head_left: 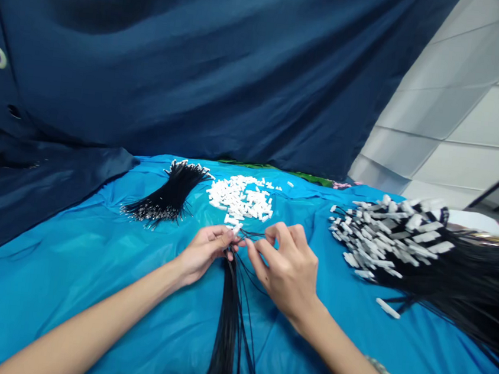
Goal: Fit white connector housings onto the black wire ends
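My left hand [207, 253] is closed on a small white plastic connector [237, 228], which pokes up past the thumb and fingertip. Close on its right, my right hand [288, 265] pinches thin black wire [252, 235] near the connector. Whether that wire's end sits inside the connector is too small to tell. From below the left fingers a long bundle of black wires [226, 327] hangs toward me, with a few strands splayed to the right. Just beyond both hands lies a loose pile of white connectors [242, 198].
A short bundle of black wires [171, 193] with white and metal ends lies at left. On the right are many long black wires [468, 269] tipped with white connectors [382, 234]. Blue sheeting [109, 291] covers the surface; a dark curtain [200, 63] hangs behind.
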The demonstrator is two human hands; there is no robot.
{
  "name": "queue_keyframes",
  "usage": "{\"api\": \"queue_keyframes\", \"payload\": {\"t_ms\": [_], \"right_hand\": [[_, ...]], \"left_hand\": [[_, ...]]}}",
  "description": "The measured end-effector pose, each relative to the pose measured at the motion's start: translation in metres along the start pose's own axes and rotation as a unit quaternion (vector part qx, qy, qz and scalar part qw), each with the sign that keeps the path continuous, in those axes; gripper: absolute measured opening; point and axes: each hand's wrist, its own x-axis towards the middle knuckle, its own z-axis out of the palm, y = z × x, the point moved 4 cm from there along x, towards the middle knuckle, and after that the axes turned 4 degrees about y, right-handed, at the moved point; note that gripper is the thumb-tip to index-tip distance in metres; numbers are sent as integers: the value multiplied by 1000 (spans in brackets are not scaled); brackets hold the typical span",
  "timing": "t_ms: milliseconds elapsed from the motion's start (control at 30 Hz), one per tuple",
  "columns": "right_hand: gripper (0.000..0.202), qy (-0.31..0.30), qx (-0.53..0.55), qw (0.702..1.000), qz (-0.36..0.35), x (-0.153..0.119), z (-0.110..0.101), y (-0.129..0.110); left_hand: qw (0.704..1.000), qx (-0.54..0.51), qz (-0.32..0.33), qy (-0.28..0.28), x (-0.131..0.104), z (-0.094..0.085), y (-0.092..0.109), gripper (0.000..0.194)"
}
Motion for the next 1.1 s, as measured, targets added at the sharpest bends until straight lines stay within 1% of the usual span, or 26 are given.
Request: {"api": "queue_keyframes", "payload": {"t_ms": [67, 133, 233, 300, 367, 467, 633, 767, 800, 833, 867, 900, 967, 1033, 1100], "right_hand": [[19, 4, 21, 999, -32, 1, -1, 0], [18, -24, 92, 995, -40, 3, 1, 3], [19, -88, 218, 972, -9, 5, 7, 7], [18, -117, 283, 952, 18, 6, 9, 9], [19, -123, 321, 938, 39, 8, 9, 9], [20, -117, 343, 931, 49, 9, 7, 8], [20, -114, 337, 934, 39, 8, 9, 8], [12, -78, 277, 958, 20, 7, 10, 11], [17, -70, 251, 965, 10, 7, 9, 12], [27, -66, 225, 972, -1, 6, 8, 12], [35, -69, 200, 977, -14, 6, 8, 13], [38, -77, 177, 981, -27, 6, 8, 14], [31, -102, 142, 983, -51, 4, 8, 15], [17, -123, 118, 983, -68, 2, 9, 16], [6, -129, 96, 984, -78, 1, 10, 17]], "left_hand": [[1000, 3, -2, -13, -1, 1, 0, 23], [1000, 6, -5, -25, -1, 2, 0, 23], [999, 14, -10, -40, -1, 4, 0, 22], [999, 18, -9, -46, -1, 4, 0, 20], [999, 19, -8, -50, -1, 3, 0, 19], [998, 17, -10, -52, -2, 2, -1, 19], [999, 1, -16, -52, -1, 2, -2, 18], [999, -37, -26, -17, 3, -2, -3, 18], [999, -45, -30, -4, 4, -3, -3, 19], [998, -52, -33, 7, 5, -5, -4, 19], [998, -57, -35, 16, 5, -6, -4, 20], [997, -60, -36, 21, 6, -7, -4, 20], [997, -67, -38, 27, 6, -9, -4, 20], [996, -71, -41, 31, 6, -9, -4, 19], [996, -69, -45, 37, 6, -9, -4, 19]]}}
